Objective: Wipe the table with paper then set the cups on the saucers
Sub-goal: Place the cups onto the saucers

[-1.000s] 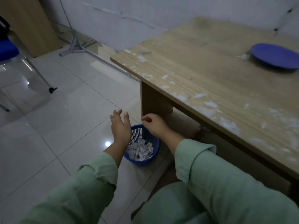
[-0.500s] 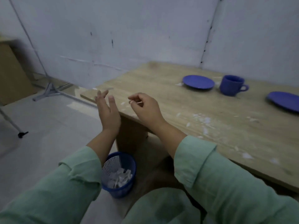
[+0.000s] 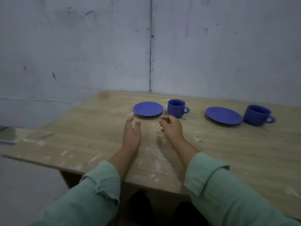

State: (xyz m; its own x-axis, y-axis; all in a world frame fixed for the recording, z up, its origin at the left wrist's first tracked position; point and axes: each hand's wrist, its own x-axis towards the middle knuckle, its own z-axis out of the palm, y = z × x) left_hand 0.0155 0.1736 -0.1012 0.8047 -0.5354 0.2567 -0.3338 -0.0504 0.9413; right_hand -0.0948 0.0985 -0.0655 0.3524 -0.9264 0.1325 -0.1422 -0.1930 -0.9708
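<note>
Your left hand is open and empty; your right hand is loosely curled, holding nothing visible. Just beyond them sit a blue saucer and cup; farther right, another saucer and cup. White flecks litter the wooden table, which stands against a grey wall.

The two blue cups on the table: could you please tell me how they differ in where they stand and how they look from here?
The left cup stands farther back, just beyond the right hand; the right cup stands nearer the table's right side, away from both hands. The left cup looks narrower, the right cup wider and squatter. Both are blue, upright, handles pointing right, each standing on the table just right of a blue saucer, not on one.
</note>
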